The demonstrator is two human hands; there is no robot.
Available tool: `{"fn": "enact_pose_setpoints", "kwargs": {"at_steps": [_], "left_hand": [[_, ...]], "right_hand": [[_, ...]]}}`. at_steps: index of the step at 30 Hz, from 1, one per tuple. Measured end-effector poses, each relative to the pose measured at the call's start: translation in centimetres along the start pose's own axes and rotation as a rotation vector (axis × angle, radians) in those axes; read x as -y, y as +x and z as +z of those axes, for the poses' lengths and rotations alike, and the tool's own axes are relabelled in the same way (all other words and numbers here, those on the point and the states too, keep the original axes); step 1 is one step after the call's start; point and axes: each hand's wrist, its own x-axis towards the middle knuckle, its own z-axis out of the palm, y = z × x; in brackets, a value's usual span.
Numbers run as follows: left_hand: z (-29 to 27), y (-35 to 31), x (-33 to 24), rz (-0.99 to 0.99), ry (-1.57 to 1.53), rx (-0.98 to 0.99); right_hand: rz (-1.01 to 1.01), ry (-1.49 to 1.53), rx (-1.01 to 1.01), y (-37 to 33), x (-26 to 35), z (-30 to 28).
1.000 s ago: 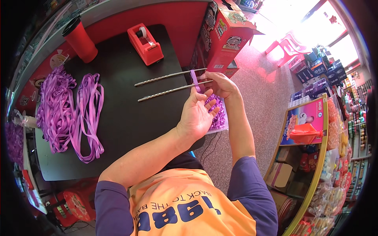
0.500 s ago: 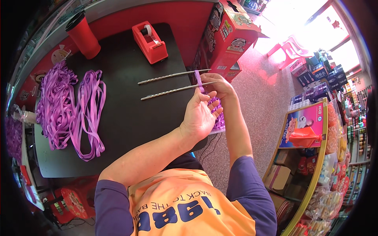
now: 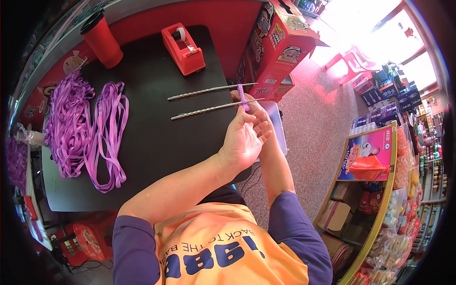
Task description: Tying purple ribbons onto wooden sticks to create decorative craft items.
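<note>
Two long twisted metal rods like drill bits, a far rod (image 3: 204, 90) and a near rod (image 3: 204, 111), lie side by side over the table's right part, their smooth ends sticking out past its edge. A narrow purple ribbon (image 3: 241, 92) spans both rods near those ends. My left hand (image 3: 243, 137) is palm up, thumb and forefinger pinched on the ribbon by the near rod, the other fingers loosely curled. My right hand (image 3: 258, 114) is behind it, partly covered, close to the rod ends and ribbon; what its fingers hold is hidden.
On the black table (image 3: 156, 152) lie a big heap of purple ribbon (image 3: 69, 128) and a looped ribbon bundle (image 3: 108, 137). A red tape dispenser (image 3: 184, 52) and red cup (image 3: 102, 40) stand behind. A pale container (image 3: 278, 126), red carton (image 3: 280, 47) and display case (image 3: 365, 185) are rightward.
My right hand and forearm have shifted left and toward me, behind my left hand, uncovering the container's edge. My left hand keeps its pinch by the near rod.
</note>
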Motion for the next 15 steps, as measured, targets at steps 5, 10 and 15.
{"fn": "enact_pose_setpoints", "kwargs": {"at_steps": [5,10,15], "left_hand": [[0.4,-0.3,0.1,0.033,0.009,-0.014],[-0.4,0.2,0.1,0.022,0.002,0.03],[0.5,0.0,0.6,0.036,0.054,0.024]], "right_hand": [[-0.044,0.277,0.069,-2.5,-1.4,0.1],[0.056,-0.143,-0.043,-2.1,-1.1,-2.5],[-0.363,-0.757,-0.481,-1.5,5.2,-5.0]]}}
